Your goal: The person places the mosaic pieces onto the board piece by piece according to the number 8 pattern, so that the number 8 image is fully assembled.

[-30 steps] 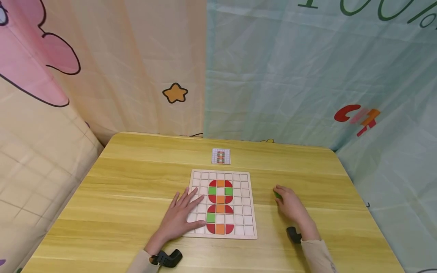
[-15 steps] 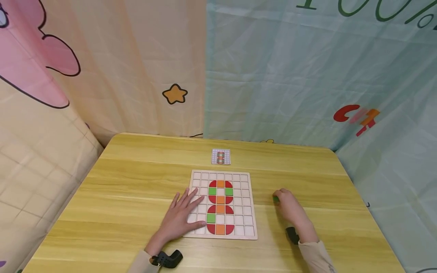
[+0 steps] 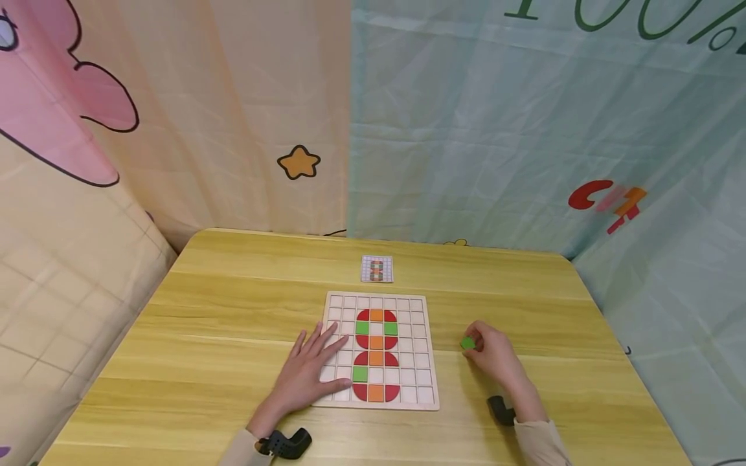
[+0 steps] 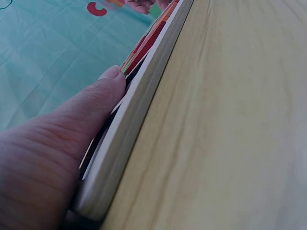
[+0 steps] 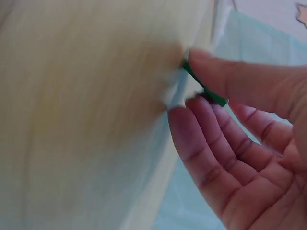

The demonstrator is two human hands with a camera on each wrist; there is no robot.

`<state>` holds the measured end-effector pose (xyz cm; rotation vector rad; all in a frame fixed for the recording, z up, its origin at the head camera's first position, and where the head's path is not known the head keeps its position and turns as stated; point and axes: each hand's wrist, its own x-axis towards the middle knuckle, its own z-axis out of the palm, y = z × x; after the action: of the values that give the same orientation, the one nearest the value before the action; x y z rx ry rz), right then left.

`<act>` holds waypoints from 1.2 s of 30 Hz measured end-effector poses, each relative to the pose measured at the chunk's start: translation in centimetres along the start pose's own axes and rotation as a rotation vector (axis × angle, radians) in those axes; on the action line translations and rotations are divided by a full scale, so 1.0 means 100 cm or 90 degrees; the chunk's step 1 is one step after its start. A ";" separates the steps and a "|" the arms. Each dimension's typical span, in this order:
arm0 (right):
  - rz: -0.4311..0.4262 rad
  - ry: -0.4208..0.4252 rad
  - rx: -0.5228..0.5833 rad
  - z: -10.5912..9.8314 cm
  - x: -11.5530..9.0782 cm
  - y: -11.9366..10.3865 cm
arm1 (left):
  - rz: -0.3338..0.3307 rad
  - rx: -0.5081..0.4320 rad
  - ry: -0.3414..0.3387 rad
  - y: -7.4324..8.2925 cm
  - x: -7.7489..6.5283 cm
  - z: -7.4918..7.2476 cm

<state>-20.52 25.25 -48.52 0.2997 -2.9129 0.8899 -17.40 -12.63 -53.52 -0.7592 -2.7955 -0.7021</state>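
Observation:
A white grid board [image 3: 416, 375] lies on the table with red rounded pieces, orange squares and green squares forming an 8-like figure in its middle columns. My left hand [image 3: 309, 372] rests spread over the board's left part, its thumb touching near a green square [image 3: 360, 374]. In the left wrist view the thumb [image 4: 88, 103] lies along the board's edge [image 4: 129, 129]. To the right of the board, my right hand [image 3: 494, 353] pinches a green tile [image 3: 468, 343] between thumb and fingers. Edge-on, that thin tile shows in the right wrist view.
A small pattern card [image 3: 377, 268] with a similar figure lies behind the board. The wooden table [image 3: 245, 278] ends at the back against printed curtains [image 3: 454, 129]. A black wrist camera [image 3: 291, 443] sits on each wrist.
My right hand has turned the green tile, so more of its flat face shows, and has shifted slightly toward the near side. The left hand and the board have stayed put.

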 end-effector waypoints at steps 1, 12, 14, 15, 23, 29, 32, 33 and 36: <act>-0.002 0.005 0.015 0.001 0.000 0.000 | -0.001 0.001 0.000 0.000 0.000 0.000; -0.073 -0.113 0.208 0.024 0.003 -0.034 | 0.007 0.008 0.011 -0.003 0.002 0.002; -0.076 -0.151 0.234 0.029 0.004 -0.044 | 0.007 0.008 0.013 -0.003 0.003 0.002; -0.081 -0.166 0.244 0.031 0.005 -0.049 | 0.006 0.007 0.013 -0.003 0.003 0.001; -0.095 -0.211 0.253 0.050 0.008 -0.072 | 0.007 0.004 0.018 -0.002 0.001 0.002; -0.084 -0.221 0.243 0.059 0.012 -0.076 | 0.008 0.005 0.011 -0.002 0.002 0.002; -0.077 -0.236 0.245 0.059 0.012 -0.077 | 0.005 0.003 0.004 -0.002 0.002 0.001; -0.078 -0.239 0.245 0.059 0.012 -0.077 | 0.005 0.002 0.003 -0.001 0.002 0.000; -0.076 -0.248 0.241 0.060 0.012 -0.078 | 0.004 0.005 -0.001 -0.002 0.002 0.000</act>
<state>-20.13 15.38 -49.06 0.7402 -2.9922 1.5130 -17.62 -12.69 -53.51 -0.7662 -2.7941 -0.6886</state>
